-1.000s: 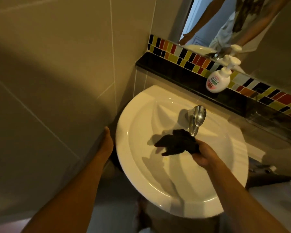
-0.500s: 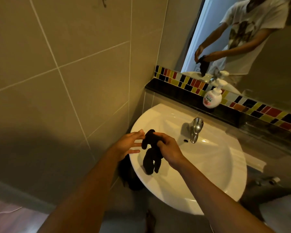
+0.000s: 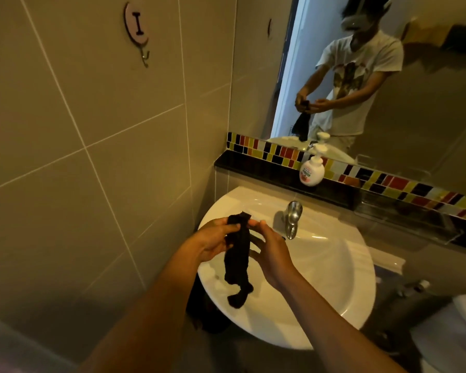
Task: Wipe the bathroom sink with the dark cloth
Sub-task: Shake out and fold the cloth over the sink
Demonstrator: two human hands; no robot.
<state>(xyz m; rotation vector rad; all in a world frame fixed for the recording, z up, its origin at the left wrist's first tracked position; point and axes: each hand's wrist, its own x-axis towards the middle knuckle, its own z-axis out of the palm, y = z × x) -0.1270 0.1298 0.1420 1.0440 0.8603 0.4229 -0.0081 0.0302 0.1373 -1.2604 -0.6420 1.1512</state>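
While I watch the head view, the dark cloth (image 3: pixel 238 254) hangs long-axis vertical above the sink (image 3: pixel 320 265), near its left rim. The left hand (image 3: pixel 213 240) grips its top. The right hand (image 3: pixel 272 254) is just beside it, fingers loose (pinching or not, I cannot tell). Half a second ago the right hand held it.

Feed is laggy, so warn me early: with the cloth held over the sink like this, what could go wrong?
The dark cloth hangs bunched in a narrow strip, pinched at its top by the left hand; wiping like that may cover little of the sink. The faucet stands close beside the right hand and could get bumped. The soap bottle on the ledge behind might tip during back-rim strokes.
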